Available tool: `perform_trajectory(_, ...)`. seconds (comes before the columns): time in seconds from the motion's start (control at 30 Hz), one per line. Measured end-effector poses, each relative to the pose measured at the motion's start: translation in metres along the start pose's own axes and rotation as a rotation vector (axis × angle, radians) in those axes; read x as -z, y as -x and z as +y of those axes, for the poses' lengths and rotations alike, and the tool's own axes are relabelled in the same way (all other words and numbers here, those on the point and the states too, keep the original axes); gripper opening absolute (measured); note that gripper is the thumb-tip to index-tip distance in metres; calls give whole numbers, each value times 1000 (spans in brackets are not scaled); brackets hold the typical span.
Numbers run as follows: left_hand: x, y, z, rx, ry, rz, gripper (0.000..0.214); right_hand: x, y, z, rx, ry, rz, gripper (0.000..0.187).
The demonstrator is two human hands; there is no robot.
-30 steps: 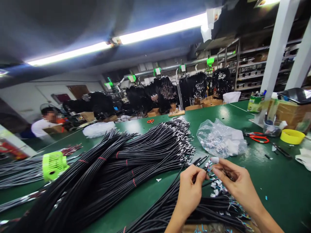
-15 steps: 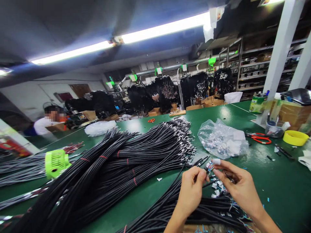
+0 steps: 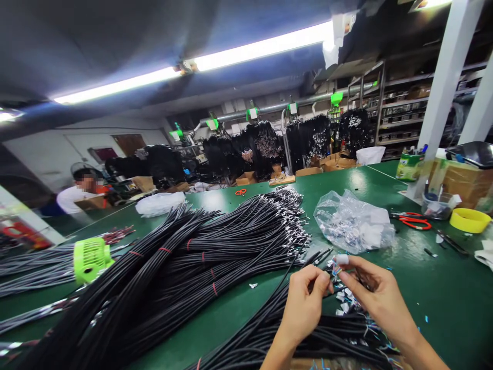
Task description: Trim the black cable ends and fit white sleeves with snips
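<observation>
My left hand [image 3: 306, 295] is closed in a pinch on a black cable near its stripped end. Thin coloured wires [image 3: 336, 269] fan out of that end, and my right hand [image 3: 372, 290] pinches them between thumb and forefinger. A white wrap covers the tip of the right forefinger. Beneath both hands lies a bundle of black cables [image 3: 331, 329] with coloured wire ends at the right. Scraps of white film [image 3: 344, 303] are scattered under the right hand. Left of my hands spreads a large pile of black cables [image 3: 239, 231], tied in places with red bands.
A clear plastic bag of scraps [image 3: 352, 223] sits beyond my hands. Red-handled pliers [image 3: 414, 221], yellow tape [image 3: 470, 220] and a green can [image 3: 409, 165] stand at the right. A green fan [image 3: 91, 261] lies on grey cables at the left. A person [image 3: 77, 192] sits far left.
Both hands stay nearly in place, the fingers still together at the wire end. The right fingertips have shifted slightly at the coloured wires. The view has moved a touch.
</observation>
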State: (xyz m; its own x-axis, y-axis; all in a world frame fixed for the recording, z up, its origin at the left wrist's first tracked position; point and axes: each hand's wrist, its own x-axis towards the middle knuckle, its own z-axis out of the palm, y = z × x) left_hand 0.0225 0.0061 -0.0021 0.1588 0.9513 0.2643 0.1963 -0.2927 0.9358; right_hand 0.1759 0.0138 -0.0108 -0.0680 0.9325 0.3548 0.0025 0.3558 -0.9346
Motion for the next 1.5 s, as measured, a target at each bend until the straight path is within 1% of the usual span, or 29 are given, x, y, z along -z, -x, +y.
perform_trajectory(0.1, 0, -1, -1, -5, 3, 2, 40, 0, 1, -1, -37, -15, 18, 28)
perform_trajectory(0.17, 1, -1, -1, 4, 13, -18, 41, 0, 1, -3, -55, -30, 14, 31)
perform_trajectory(0.33, 3, 0, -2, 38, 40, -95, 45, 1, 3, -9, -71, -66, -80, 34)
perform_trajectory(0.4, 4, 0, 0, 42, 41, -104, 45, 1, 3, -9, -48, -56, -63, 31)
perform_trajectory(0.47, 4, 1, 0, 42, 36, -97, 44, 1, 2, -8, -23, -32, -7, 27)
perform_trajectory(0.53, 3, 1, 1, 38, 34, -75, 42, 2, 0, -7, 0, -1, 42, 23)
perform_trajectory(0.63, 0, 2, 1, 35, 57, -22, 34, 4, -2, -5, 27, 35, 79, 20)
perform_trajectory(0.77, -3, 6, 3, 22, 30, 50, 12, 4, -2, -5, 51, 46, 88, 17)
perform_trajectory(0.8, -4, 6, 5, 21, 18, 67, 11, 4, -2, -5, 54, 47, 86, 17)
perform_trajectory(0.93, -8, 8, 8, 26, -6, 134, 28, 4, 0, -8, 68, 46, 66, 14)
perform_trajectory(1.0, -9, 8, 7, -31, -35, 152, 31, 4, 0, -9, 80, 42, 52, 12)
perform_trajectory(1.1, -11, 7, 3, -158, -13, 199, 18, 4, 0, -11, 95, 48, 42, 11)
perform_trajectory(1.17, -12, 7, -1, -195, 54, 232, 10, 3, 0, -12, 104, 60, 34, 11)
perform_trajectory(1.23, -12, 7, -3, -175, 124, 245, 10, 3, 0, -13, 114, 78, 15, 11)
perform_trajectory(1.33, -12, 7, -3, -111, 188, 243, 14, 2, 0, -13, 132, 108, -7, 8)
perform_trajectory(1.4, -12, 8, -2, -95, 168, 251, 19, 1, 1, -14, 142, 126, -4, 7)
perform_trajectory(1.5, -13, 10, -1, -125, 65, 255, 20, 0, 2, -16, 144, 140, 25, 8)
